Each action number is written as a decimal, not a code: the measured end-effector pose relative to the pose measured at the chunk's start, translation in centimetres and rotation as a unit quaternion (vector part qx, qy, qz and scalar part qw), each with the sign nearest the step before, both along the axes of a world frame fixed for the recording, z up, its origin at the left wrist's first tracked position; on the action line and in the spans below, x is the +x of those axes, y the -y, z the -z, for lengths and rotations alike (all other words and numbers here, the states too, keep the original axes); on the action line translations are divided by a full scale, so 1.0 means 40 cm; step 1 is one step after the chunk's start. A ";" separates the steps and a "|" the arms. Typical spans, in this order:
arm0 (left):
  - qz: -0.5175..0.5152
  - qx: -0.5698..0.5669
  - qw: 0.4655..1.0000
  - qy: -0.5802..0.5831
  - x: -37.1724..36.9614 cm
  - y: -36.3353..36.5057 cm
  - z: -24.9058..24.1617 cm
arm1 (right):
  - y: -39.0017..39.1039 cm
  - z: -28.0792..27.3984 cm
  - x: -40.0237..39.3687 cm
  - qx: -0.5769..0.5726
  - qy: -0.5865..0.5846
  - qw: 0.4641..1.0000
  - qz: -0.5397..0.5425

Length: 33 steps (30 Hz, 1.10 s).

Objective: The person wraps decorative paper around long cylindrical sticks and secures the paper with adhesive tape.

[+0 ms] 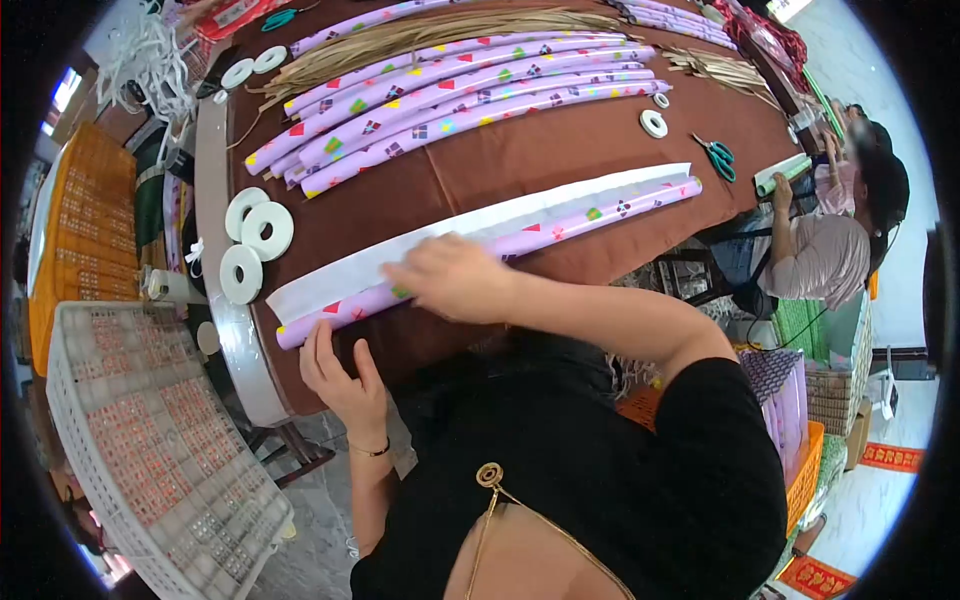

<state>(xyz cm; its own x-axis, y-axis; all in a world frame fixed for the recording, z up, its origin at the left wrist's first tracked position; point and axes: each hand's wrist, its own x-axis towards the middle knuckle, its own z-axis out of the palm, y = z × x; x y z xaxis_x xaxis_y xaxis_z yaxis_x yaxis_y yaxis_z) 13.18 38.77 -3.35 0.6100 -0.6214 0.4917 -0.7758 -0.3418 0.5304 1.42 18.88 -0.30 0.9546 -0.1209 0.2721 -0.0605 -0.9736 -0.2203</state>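
A long lilac patterned paper roll [540,238] lies across the near part of the table. Along its far side a white paper flap [340,270] stays unrolled. My left hand [343,385] is at the roll's left end, fingertips against it, thumb and fingers apart. Over the left-middle part of the roll and flap is my right hand [450,280], slightly blurred, its fingers stretched flat toward the left. What lies under its palm is hidden.
Several finished lilac rolls [470,95] and dry stalks [400,40] lie farther back. White tape rolls [241,275] sit left; scissors [717,158] lie right. A white plastic crate [160,430] stands left of the table. At right, another person [820,240] handles a green roll [782,175].
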 end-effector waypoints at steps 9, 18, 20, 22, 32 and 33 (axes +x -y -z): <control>0.139 0.117 0.977 0.107 0.026 0.091 -0.071 | 0.265 -0.035 -0.460 -0.043 -0.040 0.975 0.216; 0.184 0.155 0.964 0.111 0.023 0.112 -0.046 | 0.384 -0.044 -0.644 -0.041 -0.089 0.957 0.273; 0.182 0.154 0.965 0.111 0.016 0.110 -0.051 | 0.447 -0.044 -0.725 -0.055 -0.124 0.939 0.316; 0.176 0.187 0.959 0.119 0.013 0.118 -0.068 | 0.482 -0.051 -0.773 -0.040 -0.141 0.918 0.368; 0.309 0.205 0.925 0.080 -0.216 0.352 -0.100 | 0.218 -0.018 -0.406 0.031 0.000 0.979 0.201; 0.339 0.189 0.917 0.086 -0.237 0.372 -0.099 | 0.193 -0.017 -0.361 0.077 0.003 0.984 0.158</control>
<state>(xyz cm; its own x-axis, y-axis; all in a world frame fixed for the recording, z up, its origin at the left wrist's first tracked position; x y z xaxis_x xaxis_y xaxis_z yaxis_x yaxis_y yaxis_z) 3.71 23.88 0.59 -0.0467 -0.9755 0.2151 -0.9390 0.1163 0.3236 -13.01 11.15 0.37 0.8611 -0.4518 0.2330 -0.3534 -0.8615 -0.3646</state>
